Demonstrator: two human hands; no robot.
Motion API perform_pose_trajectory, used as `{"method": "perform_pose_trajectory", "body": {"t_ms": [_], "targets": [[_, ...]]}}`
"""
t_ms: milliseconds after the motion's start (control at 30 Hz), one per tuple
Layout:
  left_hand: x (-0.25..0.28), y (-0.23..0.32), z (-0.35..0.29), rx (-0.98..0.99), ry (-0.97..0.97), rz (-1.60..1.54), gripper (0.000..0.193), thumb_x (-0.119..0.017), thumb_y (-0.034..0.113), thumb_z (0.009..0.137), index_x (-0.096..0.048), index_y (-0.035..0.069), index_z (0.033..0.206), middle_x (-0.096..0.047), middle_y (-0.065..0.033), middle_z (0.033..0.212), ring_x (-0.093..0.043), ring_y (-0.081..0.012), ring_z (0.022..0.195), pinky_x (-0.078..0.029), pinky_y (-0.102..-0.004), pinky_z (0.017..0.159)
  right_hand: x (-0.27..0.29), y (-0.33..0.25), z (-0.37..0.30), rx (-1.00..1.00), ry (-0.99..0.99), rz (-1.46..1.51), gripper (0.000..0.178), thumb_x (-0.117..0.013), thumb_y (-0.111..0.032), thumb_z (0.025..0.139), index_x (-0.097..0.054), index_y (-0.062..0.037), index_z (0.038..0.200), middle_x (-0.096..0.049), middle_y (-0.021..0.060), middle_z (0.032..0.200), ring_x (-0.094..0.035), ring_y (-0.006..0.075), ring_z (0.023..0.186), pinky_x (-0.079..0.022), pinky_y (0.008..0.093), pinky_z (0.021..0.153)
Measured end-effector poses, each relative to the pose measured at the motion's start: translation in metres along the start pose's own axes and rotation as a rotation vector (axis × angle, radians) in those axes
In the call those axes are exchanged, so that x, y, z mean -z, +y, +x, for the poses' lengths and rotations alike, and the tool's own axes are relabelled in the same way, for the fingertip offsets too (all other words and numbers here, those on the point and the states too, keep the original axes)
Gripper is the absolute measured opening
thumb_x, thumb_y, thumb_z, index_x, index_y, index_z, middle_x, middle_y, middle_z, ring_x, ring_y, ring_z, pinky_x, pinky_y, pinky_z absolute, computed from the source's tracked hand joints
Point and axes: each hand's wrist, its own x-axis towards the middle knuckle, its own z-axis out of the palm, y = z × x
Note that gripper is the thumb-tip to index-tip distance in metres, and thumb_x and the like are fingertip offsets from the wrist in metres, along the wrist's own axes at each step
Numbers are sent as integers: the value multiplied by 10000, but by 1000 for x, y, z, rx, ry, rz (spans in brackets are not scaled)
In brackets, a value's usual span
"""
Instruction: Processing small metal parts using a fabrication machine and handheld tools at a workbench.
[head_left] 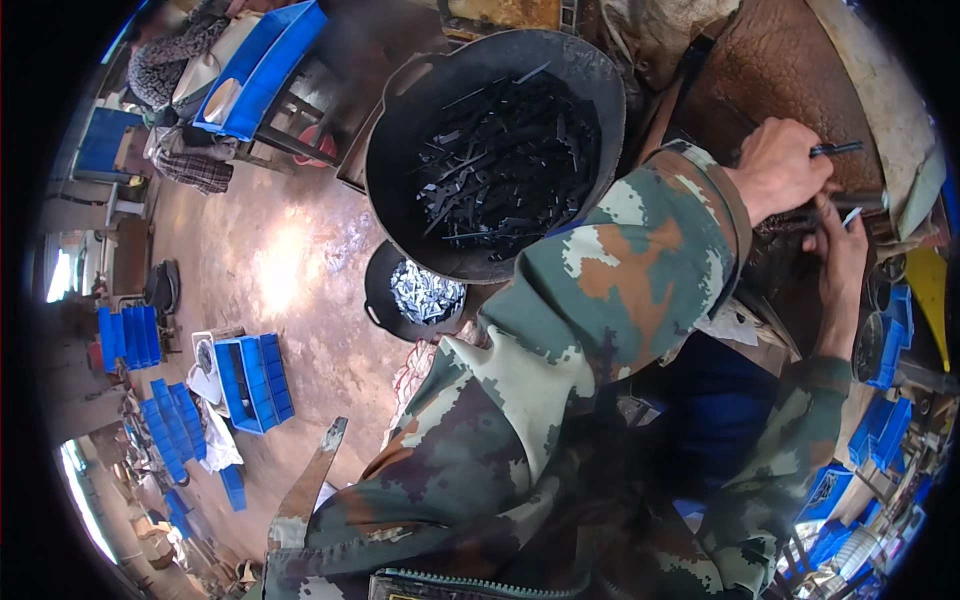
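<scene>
Near the brown leather-like surface (790, 80), my left hand (780, 168) is closed round a thin dark strip (838, 148), whose end sticks out past the fingers. Just below it, my right hand (838, 255) pinches a small pale, shiny piece (852, 215). The two hands nearly meet beside a dark bar-like part (868, 200). To the left of my forearm, a big black tub (392, 190) holds many dark thin strips (510, 150). Against its lower edge stands a smaller black tub (380, 308) with shiny silver pieces (428, 292).
Blue bins (255, 385) stand on the floor (220, 260) at left. A blue tray (265, 75) rests on a bench at the upper left, near another person (170, 70). More blue bins (880, 430) and a yellow panel (930, 300) are at the right.
</scene>
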Motion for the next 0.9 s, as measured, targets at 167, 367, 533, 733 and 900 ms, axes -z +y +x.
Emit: {"method": "perform_pose_trajectory", "body": {"t_ms": [167, 367, 533, 733, 900], "targets": [[-10, -29, 6, -144, -67, 222, 316, -614, 342, 757, -728, 50, 794, -687, -203, 831, -664, -407, 852, -544, -479, 798, 15, 9, -76, 159, -340, -164, 275, -707, -54, 831, -646, -36, 1099, -663, 32, 1099, -550, 46, 726, -448, 201, 512], [6, -66, 6, -92, -224, 409, 339, -600, 381, 816, -733, 115, 979, -699, -168, 960, -649, -379, 956, -515, -462, 863, 3, 44, -108, 582, -513, -643, 378, -639, 99, 675, -639, -16, 1035, -652, 135, 1145, -619, 346, 1066, -510, 376, 911], [17, -65, 8, 68, -375, 663, 387, -645, 367, 836, -705, 120, 1129, -684, -162, 1114, -628, -359, 1064, -499, -426, 915, 2, 48, -107, 492, -561, -699, 402, -610, 71, 692, -654, -29, 1079, -651, 107, 1137, -618, 325, 1065, -516, 389, 885], [20, -82, 4, 115, -552, 728, 368, -654, 302, 864, -686, 103, 1172, -672, -187, 1134, -619, -351, 1097, -491, -407, 938, 16, 28, -89, -154, -450, -226, 207, -621, -62, 850, -663, -29, 1049, -682, 74, 1017, -637, 160, 820, -538, 275, 641], [10, -103, 17, 191, -716, 612, 345, -651, 241, 880, -674, 47, 1165, -696, -179, 1060, -647, -323, 1024, -493, -408, 879, 24, 32, -71, -133, -132, 59, 249, -636, -186, 940, -613, 9, 1093, -692, 104, 964, -510, 75, 558, -484, 241, 514]]}}
